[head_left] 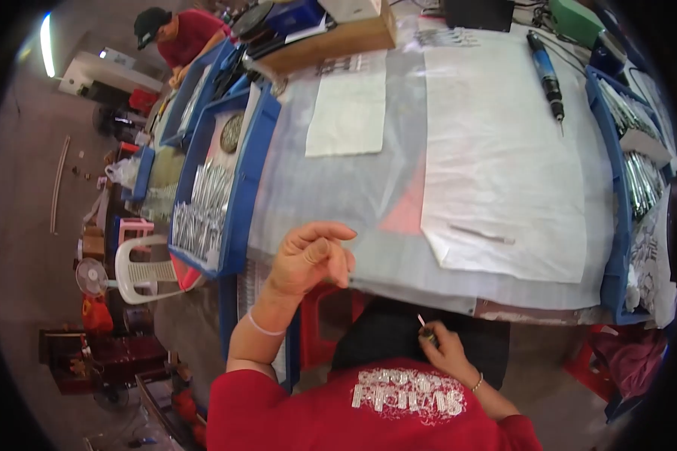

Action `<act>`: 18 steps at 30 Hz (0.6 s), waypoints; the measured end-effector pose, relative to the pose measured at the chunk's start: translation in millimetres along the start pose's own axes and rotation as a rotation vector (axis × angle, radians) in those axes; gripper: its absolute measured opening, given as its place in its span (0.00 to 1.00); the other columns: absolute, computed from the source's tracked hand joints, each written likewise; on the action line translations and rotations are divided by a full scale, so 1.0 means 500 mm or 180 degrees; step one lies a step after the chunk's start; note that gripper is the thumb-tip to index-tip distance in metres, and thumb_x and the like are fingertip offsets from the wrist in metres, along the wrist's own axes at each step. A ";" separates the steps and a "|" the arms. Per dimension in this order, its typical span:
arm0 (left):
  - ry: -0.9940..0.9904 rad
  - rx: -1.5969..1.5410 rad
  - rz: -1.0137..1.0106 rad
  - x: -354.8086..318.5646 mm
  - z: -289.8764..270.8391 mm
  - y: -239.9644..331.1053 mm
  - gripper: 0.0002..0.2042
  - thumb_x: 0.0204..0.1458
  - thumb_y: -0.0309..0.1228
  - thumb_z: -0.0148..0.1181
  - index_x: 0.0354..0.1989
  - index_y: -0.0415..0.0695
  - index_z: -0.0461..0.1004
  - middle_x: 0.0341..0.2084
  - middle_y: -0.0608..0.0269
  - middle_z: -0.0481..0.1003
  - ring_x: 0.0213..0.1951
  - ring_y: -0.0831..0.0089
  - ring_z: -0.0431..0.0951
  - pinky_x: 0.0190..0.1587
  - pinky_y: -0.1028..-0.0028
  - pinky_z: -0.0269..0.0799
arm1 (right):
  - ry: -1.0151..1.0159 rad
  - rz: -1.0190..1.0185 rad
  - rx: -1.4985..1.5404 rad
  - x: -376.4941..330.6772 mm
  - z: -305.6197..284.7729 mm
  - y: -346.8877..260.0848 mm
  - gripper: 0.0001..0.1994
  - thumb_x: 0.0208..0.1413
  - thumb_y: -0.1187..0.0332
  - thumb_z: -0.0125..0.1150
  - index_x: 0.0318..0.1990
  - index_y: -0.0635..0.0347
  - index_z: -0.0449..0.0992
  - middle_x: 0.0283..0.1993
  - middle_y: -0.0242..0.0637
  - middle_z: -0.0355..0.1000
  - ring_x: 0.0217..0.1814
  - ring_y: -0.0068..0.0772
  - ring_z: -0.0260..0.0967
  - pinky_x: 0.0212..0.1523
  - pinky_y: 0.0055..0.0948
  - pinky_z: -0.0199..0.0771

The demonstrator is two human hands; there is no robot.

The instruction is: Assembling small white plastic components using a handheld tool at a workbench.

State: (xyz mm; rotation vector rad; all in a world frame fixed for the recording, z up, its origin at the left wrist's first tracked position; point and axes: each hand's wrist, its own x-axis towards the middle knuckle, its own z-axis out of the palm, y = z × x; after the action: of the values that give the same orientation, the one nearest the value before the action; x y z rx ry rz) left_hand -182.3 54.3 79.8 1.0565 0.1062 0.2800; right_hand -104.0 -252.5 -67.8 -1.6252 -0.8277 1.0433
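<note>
My left hand (314, 259) is raised over the near edge of the table, left of the middle. Its index finger reaches to the right, the other fingers are loosely bent and apart, and I see nothing in them. Down at my lap, my right hand (445, 350) is closed round a small dark object with a thin pale tip (421, 320); its kind is too small to tell. A slim metal piece (483, 234) lies on the large white cloth (504, 165), away from both hands.
A blue electric screwdriver (547, 75) rests at the far right. Blue bins of metal pieces flank the table, left bin (257, 161) and right bin (617, 195). A smaller white cloth (346, 113) lies far left of centre. Another person (184, 37) works beyond.
</note>
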 end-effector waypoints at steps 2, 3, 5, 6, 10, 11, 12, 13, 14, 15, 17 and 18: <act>0.0189 0.0874 0.0024 0.064 -0.017 0.040 0.21 0.62 0.39 0.51 0.52 0.31 0.70 0.18 0.62 0.74 0.21 0.71 0.76 0.38 0.69 0.71 | -0.0045 0.0032 0.0026 0.001 0.003 0.011 0.11 0.54 0.67 0.60 0.42 0.60 0.71 0.25 0.44 0.72 0.25 0.42 0.74 0.26 0.34 0.71; 0.0253 0.1332 0.0053 0.110 -0.029 0.049 0.22 0.62 0.41 0.51 0.50 0.31 0.71 0.17 0.64 0.73 0.21 0.72 0.76 0.37 0.70 0.72 | 0.0009 -0.0099 0.0036 0.001 0.003 0.023 0.12 0.54 0.66 0.61 0.43 0.61 0.72 0.24 0.44 0.72 0.24 0.41 0.74 0.25 0.33 0.71; 0.0907 0.3307 0.0346 0.210 -0.046 0.064 0.14 0.59 0.32 0.55 0.47 0.33 0.74 0.26 0.61 0.76 0.28 0.71 0.78 0.39 0.73 0.72 | 0.0024 -0.0052 0.0030 0.001 0.009 0.044 0.14 0.54 0.66 0.63 0.45 0.61 0.72 0.25 0.44 0.73 0.23 0.38 0.75 0.25 0.32 0.72; 0.0941 0.4145 0.0719 0.261 -0.079 0.066 0.11 0.58 0.28 0.56 0.45 0.35 0.76 0.30 0.59 0.77 0.31 0.70 0.78 0.38 0.73 0.72 | 0.0036 -0.0091 0.0038 0.002 0.013 0.048 0.14 0.53 0.66 0.64 0.45 0.61 0.73 0.25 0.44 0.73 0.24 0.37 0.75 0.25 0.31 0.73; 0.0721 0.6108 0.1830 0.450 -0.229 0.070 0.12 0.49 0.21 0.59 0.42 0.43 0.77 0.39 0.58 0.75 0.40 0.61 0.76 0.44 0.65 0.69 | -0.0228 0.0468 0.0045 0.017 0.000 0.016 0.14 0.54 0.61 0.62 0.45 0.57 0.74 0.27 0.43 0.74 0.28 0.39 0.77 0.30 0.32 0.75; 0.0700 0.6112 0.1858 0.481 -0.265 0.074 0.12 0.49 0.21 0.59 0.42 0.43 0.77 0.39 0.58 0.75 0.40 0.61 0.76 0.44 0.65 0.69 | -0.0279 0.0571 0.0005 0.020 -0.005 0.001 0.14 0.54 0.61 0.62 0.45 0.58 0.74 0.29 0.44 0.75 0.30 0.41 0.77 0.32 0.34 0.75; 0.0552 0.6735 0.1851 0.506 -0.301 0.081 0.12 0.49 0.22 0.58 0.44 0.44 0.76 0.39 0.60 0.75 0.41 0.61 0.76 0.47 0.63 0.67 | -0.0329 0.0671 -0.0037 0.026 -0.007 -0.006 0.15 0.54 0.61 0.62 0.45 0.58 0.74 0.30 0.45 0.75 0.33 0.42 0.77 0.34 0.35 0.76; 0.0387 0.7339 0.1842 0.526 -0.324 0.085 0.13 0.49 0.23 0.58 0.45 0.45 0.75 0.39 0.61 0.75 0.42 0.61 0.75 0.50 0.61 0.64 | -0.0212 0.0476 -0.0042 0.026 -0.004 0.002 0.14 0.53 0.63 0.63 0.45 0.60 0.75 0.33 0.43 0.75 0.33 0.36 0.76 0.36 0.30 0.74; 0.0310 0.7622 0.1798 0.541 -0.346 0.091 0.14 0.48 0.24 0.57 0.46 0.46 0.73 0.38 0.62 0.75 0.41 0.64 0.75 0.52 0.60 0.61 | -0.0303 0.0595 -0.0008 0.030 -0.007 0.003 0.14 0.53 0.63 0.63 0.45 0.60 0.75 0.34 0.44 0.76 0.35 0.36 0.76 0.38 0.30 0.74; 0.0276 0.7595 0.1787 0.548 -0.362 0.082 0.14 0.48 0.24 0.57 0.46 0.46 0.73 0.38 0.62 0.75 0.41 0.64 0.75 0.52 0.60 0.61 | -0.0419 0.0766 0.0042 0.033 -0.010 0.002 0.14 0.53 0.63 0.63 0.45 0.61 0.75 0.36 0.44 0.76 0.38 0.37 0.76 0.40 0.30 0.74; 0.0035 0.8039 0.1724 0.562 -0.390 0.073 0.10 0.49 0.24 0.51 0.39 0.46 0.73 0.32 0.62 0.75 0.38 0.67 0.76 0.51 0.61 0.60 | -0.0482 0.0791 0.0078 0.046 -0.011 0.013 0.14 0.54 0.64 0.63 0.44 0.61 0.75 0.37 0.44 0.75 0.41 0.37 0.75 0.42 0.32 0.73; 0.0006 0.8012 0.1736 0.567 -0.388 0.069 0.10 0.49 0.24 0.51 0.39 0.46 0.73 0.32 0.62 0.75 0.38 0.67 0.76 0.51 0.61 0.60 | -0.0494 0.0858 0.0063 0.043 -0.010 0.012 0.14 0.54 0.64 0.63 0.44 0.61 0.75 0.37 0.44 0.75 0.41 0.38 0.75 0.42 0.32 0.73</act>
State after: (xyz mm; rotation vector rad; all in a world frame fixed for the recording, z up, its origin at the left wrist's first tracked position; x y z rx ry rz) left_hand 41.3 312.4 28.2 3.6117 0.1421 0.6215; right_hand -90.6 -237.0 -78.0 -1.6862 -0.7082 1.3767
